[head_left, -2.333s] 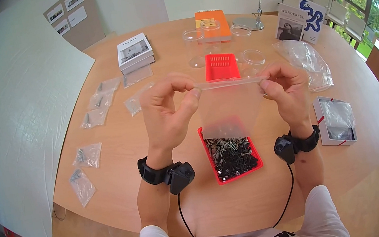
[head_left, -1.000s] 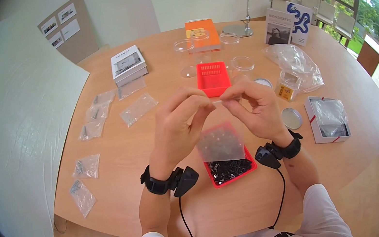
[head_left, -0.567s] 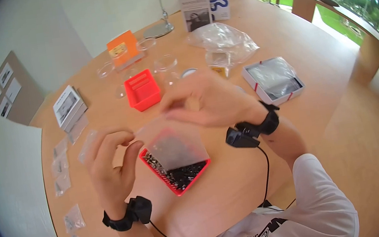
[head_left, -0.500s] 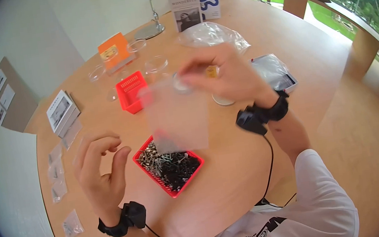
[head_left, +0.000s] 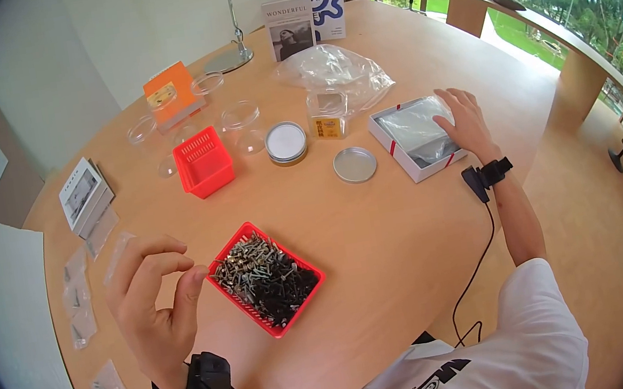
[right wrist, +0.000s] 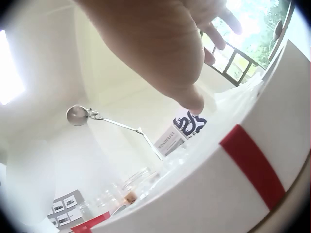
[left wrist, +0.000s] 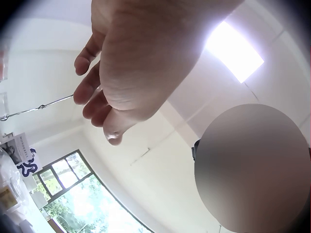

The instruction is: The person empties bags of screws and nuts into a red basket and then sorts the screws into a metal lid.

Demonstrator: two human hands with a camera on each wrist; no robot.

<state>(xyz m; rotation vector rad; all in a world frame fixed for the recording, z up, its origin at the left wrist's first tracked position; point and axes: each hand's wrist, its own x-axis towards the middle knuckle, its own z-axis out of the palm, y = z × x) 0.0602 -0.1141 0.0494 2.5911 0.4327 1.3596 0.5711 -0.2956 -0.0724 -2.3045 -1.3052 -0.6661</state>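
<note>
My right hand lies over the right side of a white box with red stripes, its fingers extended across clear plastic bags in the box. In the right wrist view the thumb and fingers are spread just above the box wall. My left hand hovers beside a red basket, fingers loosely curved and thumb apart, holding nothing. Dark and silvery screws fill that basket.
A second red basket, clear jars, a round tin and a lid stand farther back. Small bags with screws lie along the left. Books and a crumpled plastic bag lie around the table.
Both hands held a clear zip bag over the screws. The left hand let go; the right carried the bag rightward to the white box and is now spread there. The view turned right.
</note>
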